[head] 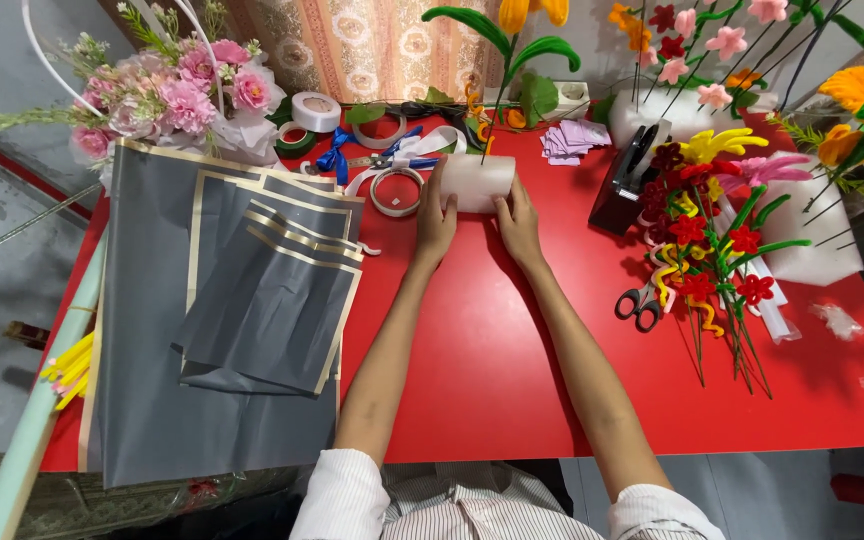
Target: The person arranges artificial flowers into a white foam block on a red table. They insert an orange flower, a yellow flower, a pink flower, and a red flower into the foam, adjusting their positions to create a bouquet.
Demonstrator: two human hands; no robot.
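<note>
White foam roll lies on its side at the far middle of the red desk. My left hand is clasped on its left end, my right hand on its right end, fingers curled on it, both arms stretched forward. Just left of the roll: a tape ring, white ribbon and blue ribbon; another tape roll sits further back. Grey wrapping sheets with gold edges are stacked on the desk's left, pink bouquet behind them. Right side: black tape dispenser, scissors, red pipe-cleaner flowers, well apart from my hands.
</note>
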